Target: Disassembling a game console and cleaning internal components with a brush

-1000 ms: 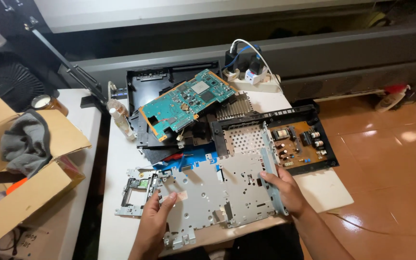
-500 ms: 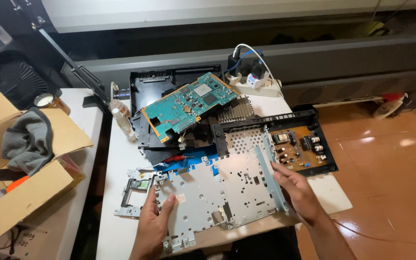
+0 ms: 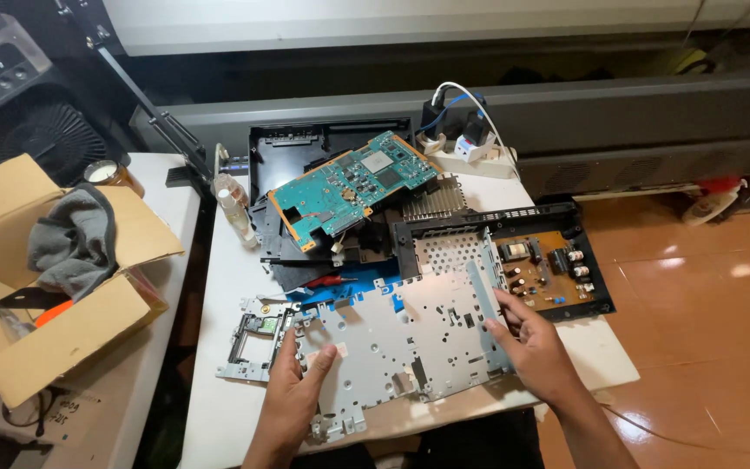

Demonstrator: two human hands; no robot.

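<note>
A large perforated grey metal shield plate (image 3: 392, 343) lies flat on the white table (image 3: 227, 287). My left hand (image 3: 292, 391) grips its near left edge, thumb on top. My right hand (image 3: 531, 343) holds its right edge, fingers over the raised side flange. A small metal drive frame (image 3: 253, 343) sits just left of the plate. Behind the plate lie a green circuit board (image 3: 349, 184), tilted on a black plastic case (image 3: 305, 143), and a black tray with a brown power board (image 3: 544, 265).
An open cardboard box (image 3: 54, 295) holding a grey cloth (image 3: 71, 239) stands on the left. A clear bottle (image 3: 232, 204), a red-handled tool (image 3: 332, 280), a white power strip with plugs (image 3: 475, 152) and a finned heatsink (image 3: 436, 201) are around. Orange tiled floor lies right.
Both hands have stayed on the metal plate and shifted slightly along its edges. The plate has turned a little on the table; the view has drifted.
</note>
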